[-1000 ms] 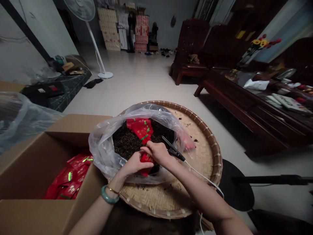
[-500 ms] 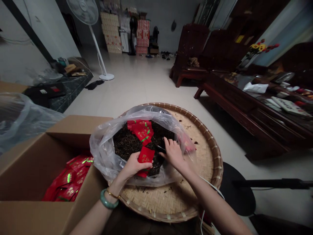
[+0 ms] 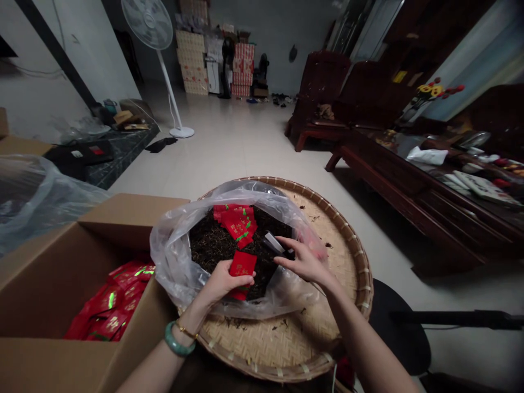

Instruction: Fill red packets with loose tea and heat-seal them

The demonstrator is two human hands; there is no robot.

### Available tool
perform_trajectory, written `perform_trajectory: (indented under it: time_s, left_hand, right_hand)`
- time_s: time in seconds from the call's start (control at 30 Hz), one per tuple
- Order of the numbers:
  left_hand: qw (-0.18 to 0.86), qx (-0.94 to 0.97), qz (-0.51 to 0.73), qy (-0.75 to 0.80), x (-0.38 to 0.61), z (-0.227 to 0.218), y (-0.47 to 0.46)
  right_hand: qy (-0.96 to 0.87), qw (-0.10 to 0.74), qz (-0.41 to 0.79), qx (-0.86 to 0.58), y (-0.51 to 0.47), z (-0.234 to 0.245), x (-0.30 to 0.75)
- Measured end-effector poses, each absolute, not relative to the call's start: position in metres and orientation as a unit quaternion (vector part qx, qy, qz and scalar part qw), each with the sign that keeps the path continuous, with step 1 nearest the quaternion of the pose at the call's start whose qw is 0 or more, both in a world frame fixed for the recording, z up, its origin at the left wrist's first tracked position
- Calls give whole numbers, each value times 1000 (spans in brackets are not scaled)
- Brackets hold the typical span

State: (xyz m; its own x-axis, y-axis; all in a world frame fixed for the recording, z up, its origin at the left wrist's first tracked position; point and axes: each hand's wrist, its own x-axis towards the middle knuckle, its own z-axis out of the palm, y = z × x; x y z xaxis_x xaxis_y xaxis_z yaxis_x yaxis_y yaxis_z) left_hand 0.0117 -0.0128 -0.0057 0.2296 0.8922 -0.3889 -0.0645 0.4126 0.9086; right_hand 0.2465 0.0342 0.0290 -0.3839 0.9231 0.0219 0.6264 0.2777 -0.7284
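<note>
My left hand [image 3: 224, 281] is closed around a red packet [image 3: 243, 264] with gold lettering, holding it over the near side of the open plastic bag. Another red piece shows just below that packet. My right hand [image 3: 302, 258] has its thumb and fingers around the right end of a small dark object [image 3: 273, 243] with a pale flat face, whose kind I cannot make out. Dark, loose, tea-like leaves [image 3: 208, 240] fill the clear plastic bag [image 3: 170, 240]. Several red packets [image 3: 239, 222] with green marks lie fanned out on the leaves.
The bag stands on a round woven bamboo tray [image 3: 347, 262] with scattered leaf bits. At left, an open cardboard box [image 3: 135, 327] holds many red packets [image 3: 118, 303]. A black round stand base [image 3: 397, 322] is at right. Farther off are a white fan [image 3: 166, 82] and a dark wooden table [image 3: 393, 191].
My right hand has shifted slightly right and its fingers have spread more. The dark object has turned and now shows its pale face. My left hand keeps the red packet in nearly the same place.
</note>
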Motion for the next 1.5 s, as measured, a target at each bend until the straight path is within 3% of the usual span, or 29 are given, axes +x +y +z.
perform_trajectory:
  time_s: [0.2, 0.77, 1.1, 1.5]
  left_hand:
    - [646, 467, 342, 498, 17, -9, -10]
    - [656, 466, 302, 511, 18, -5, -13]
    - [675, 457, 298, 497, 17, 0, -14]
    - [705, 394, 344, 479, 19, -3, -10]
  right_hand:
    - [-801, 188, 383, -419, 17, 66, 215]
    - [-798, 182, 384, -428, 18, 64, 198]
    - [-620, 196, 622, -436, 34, 52, 214]
    - [-719, 222, 468, -464, 29, 45, 206]
